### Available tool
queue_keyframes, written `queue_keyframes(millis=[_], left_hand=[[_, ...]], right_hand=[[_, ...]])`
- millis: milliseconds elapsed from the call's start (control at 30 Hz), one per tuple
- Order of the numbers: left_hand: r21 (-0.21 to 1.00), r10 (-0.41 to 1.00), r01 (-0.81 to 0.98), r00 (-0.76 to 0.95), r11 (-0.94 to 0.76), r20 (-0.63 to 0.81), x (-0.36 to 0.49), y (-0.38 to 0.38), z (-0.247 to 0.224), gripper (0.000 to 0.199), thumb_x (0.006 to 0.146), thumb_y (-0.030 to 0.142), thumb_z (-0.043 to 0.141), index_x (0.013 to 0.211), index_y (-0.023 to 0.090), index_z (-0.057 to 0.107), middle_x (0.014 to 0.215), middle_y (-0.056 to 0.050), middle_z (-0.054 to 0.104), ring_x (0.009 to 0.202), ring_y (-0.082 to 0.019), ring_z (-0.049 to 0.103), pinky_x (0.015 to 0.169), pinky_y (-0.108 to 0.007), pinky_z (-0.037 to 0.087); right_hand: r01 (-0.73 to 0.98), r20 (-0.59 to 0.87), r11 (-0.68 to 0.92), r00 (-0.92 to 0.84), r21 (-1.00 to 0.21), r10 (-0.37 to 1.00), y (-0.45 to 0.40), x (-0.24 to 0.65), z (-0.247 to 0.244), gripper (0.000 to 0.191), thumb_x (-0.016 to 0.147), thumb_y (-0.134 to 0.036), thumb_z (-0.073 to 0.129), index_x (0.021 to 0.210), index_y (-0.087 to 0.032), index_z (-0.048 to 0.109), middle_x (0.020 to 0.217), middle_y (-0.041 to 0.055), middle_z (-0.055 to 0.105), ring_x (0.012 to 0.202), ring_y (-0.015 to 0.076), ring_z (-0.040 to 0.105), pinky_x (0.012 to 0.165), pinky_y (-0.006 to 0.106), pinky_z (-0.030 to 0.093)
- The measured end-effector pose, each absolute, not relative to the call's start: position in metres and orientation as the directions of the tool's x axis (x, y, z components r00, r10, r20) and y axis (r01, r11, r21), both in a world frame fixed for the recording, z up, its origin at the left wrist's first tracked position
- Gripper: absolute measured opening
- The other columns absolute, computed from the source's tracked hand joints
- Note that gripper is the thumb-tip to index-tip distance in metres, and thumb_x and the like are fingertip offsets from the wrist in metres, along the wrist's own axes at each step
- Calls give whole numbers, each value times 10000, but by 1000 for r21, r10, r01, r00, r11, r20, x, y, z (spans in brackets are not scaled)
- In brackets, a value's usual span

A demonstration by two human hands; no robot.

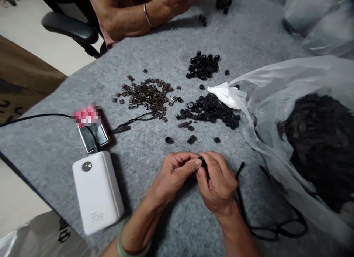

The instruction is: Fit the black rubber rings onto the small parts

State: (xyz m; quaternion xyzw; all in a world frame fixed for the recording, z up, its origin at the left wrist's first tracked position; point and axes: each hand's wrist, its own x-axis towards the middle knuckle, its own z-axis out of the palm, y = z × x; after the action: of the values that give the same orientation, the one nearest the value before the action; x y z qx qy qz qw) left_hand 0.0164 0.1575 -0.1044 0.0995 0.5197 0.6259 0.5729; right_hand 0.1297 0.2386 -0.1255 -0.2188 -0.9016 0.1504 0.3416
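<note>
My left hand and my right hand meet at the front middle of the table. Both are closed, their fingertips pinching one small round black part, mostly hidden by the fingers. Just beyond them lie a small black cap, a black piece and a small black disc. Farther off are a heap of flat black discs, a heap of black ring-like caps and a pile of small brown metallic clips.
A white power bank and a small cabled device stand at left. Eyeglasses lie by my right forearm. An open plastic bag of dark strips fills the right, near a crumpled tissue. Across the table rests another person's arm.
</note>
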Motion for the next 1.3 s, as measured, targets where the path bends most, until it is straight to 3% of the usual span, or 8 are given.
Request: queue_keyframes(millis=[267,533,833,1067,1200,1300], left_hand=[[800,817,-547,-325,249,-476,13,155,-104,335,826,427,756,731,111,698,657,-21,589,644,-82,482,623,-204,389],[691,818,-694,-271,199,-508,19,155,-103,374,794,427,776,650,97,672,626,-36,595,627,-85,501,631,-210,421],[616,780,-762,-257,199,-570,19,156,-105,431,714,446,842,591,76,660,573,-31,571,558,-72,486,566,-206,403],[683,800,-727,-368,70,-474,28,160,-104,263,814,383,791,809,120,779,731,-44,689,725,-98,600,732,-200,484],[747,808,-665,-432,15,-401,29,158,-105,156,855,290,761,963,197,825,852,-36,750,821,-106,659,840,-205,520],[837,770,-546,-526,20,-361,26,157,-104,161,838,265,785,992,245,831,930,-29,762,874,-116,672,845,-210,528]], right_hand=[[283,527,858,-693,-429,492,237,131,-125,231,969,-161,483,1111,-81,647,1028,101,688,972,132,670,834,272,600],[269,533,891,-724,-366,438,235,136,-120,239,968,-141,483,1138,-69,634,1067,111,695,1016,156,674,832,276,583],[263,553,910,-728,-319,405,231,130,-115,175,947,-127,516,1071,-74,628,989,102,688,902,123,669,720,237,560],[225,486,760,-651,-610,583,235,127,-120,281,955,-94,508,1176,-119,680,1144,87,692,1090,119,679,956,268,618],[171,447,680,-636,-713,629,236,127,-121,350,949,-73,485,1229,-152,679,1206,74,683,1154,113,669,1014,278,612],[155,344,516,-582,-842,737,234,128,-125,349,974,-128,453,1241,-174,671,1224,71,678,1180,115,665,1022,282,608]])
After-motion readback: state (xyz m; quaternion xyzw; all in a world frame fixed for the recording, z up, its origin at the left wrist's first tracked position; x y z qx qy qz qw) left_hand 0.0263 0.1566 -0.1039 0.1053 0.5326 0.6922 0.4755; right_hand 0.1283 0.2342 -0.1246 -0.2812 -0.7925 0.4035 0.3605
